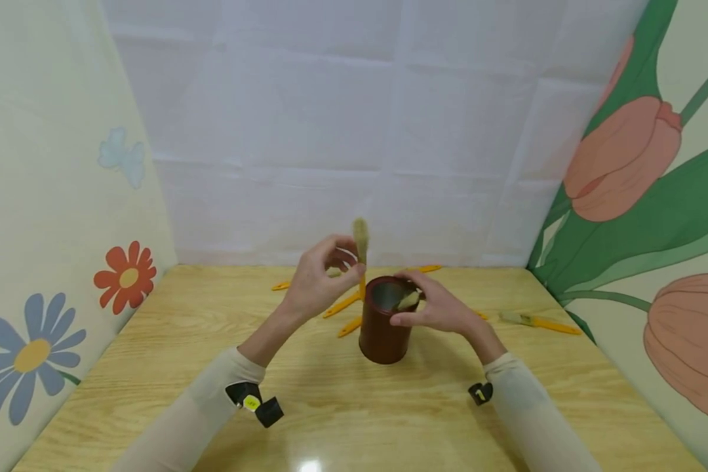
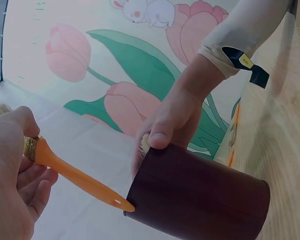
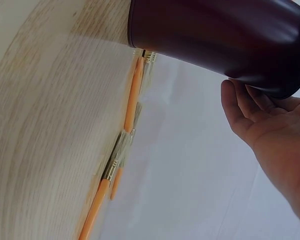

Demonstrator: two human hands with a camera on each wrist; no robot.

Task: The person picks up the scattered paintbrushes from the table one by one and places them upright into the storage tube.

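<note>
My left hand (image 1: 321, 275) pinches a paintbrush (image 2: 80, 177) near its metal ferrule. The brush stands bristles up, and the tip of its orange handle is right at the rim of a dark red can (image 1: 383, 337). The can stands upright on the table, its mouth facing up. My right hand (image 1: 439, 305) grips the can by its upper right side, thumb in front and fingers round the back. Inside the mouth, the pale bristles of a second paintbrush (image 1: 409, 301) show at the right rim, beside my right hand; its handle is hidden.
Several orange-handled paintbrushes lie on the wooden table (image 1: 318, 393) behind the can, partly covered by it and my hands. One more paintbrush (image 1: 551, 325) lies off to the right. A white cloth backdrop (image 1: 330, 131) rises at the table's far edge, with flower-printed panels on both sides.
</note>
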